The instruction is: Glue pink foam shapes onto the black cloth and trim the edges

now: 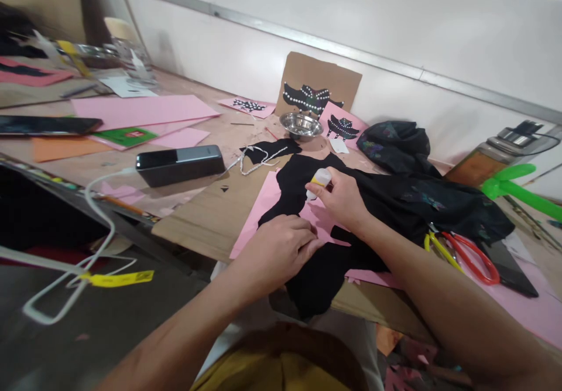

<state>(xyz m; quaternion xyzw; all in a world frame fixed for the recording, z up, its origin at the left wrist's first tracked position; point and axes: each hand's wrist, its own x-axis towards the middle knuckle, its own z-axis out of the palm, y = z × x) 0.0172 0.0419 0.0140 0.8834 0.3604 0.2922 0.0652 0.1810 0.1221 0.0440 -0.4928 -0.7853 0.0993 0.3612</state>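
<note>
My right hand (pixel 345 198) is closed around a small white bottle (pixel 321 179) with a yellow band, its nozzle tilted down over the black cloth. Pink paper (pixel 319 218) shows between the edges of the black cloth (pixel 316 283), right below the nozzle. My left hand (pixel 281 247) rests on the cloth and paper with its fingers bent together; whatever they pinch is too small to make out. Under the cloth lie more pink paper (pixel 253 218) and a brown cardboard sheet (pixel 193 227).
Beyond my hands are a metal bowl (pixel 301 126), a white bead string (pixel 252 171) and beaded black shapes (pixel 307 98). A black power bank (pixel 180 164) with a white cable is at left. Red-handled scissors (pixel 476 256) and a green balloon (pixel 513 186) are at right.
</note>
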